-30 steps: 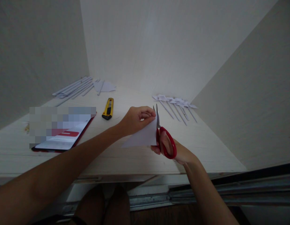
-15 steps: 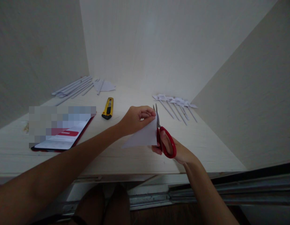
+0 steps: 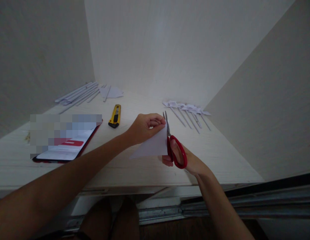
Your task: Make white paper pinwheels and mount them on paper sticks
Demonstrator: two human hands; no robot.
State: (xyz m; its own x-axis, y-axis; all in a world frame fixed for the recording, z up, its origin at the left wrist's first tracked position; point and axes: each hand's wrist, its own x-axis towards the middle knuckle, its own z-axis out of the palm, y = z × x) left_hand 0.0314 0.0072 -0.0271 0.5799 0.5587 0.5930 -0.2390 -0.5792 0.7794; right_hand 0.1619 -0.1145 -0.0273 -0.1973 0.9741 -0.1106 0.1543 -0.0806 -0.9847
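Pinching white paper (image 3: 152, 146) in left hand (image 3: 144, 127), right hand (image 3: 185, 159) gripping red scissors (image 3: 173, 145) at paper's right edge, near table (image 3: 144, 173) front edge

Left hand (image 3: 144, 126) pinches white paper (image 3: 153, 146); right hand (image 3: 187, 160) works red scissors (image 3: 173, 146).

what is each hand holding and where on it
The left hand pinches the white paper at its top corner. The right hand holds the scissors by the red handle loops.
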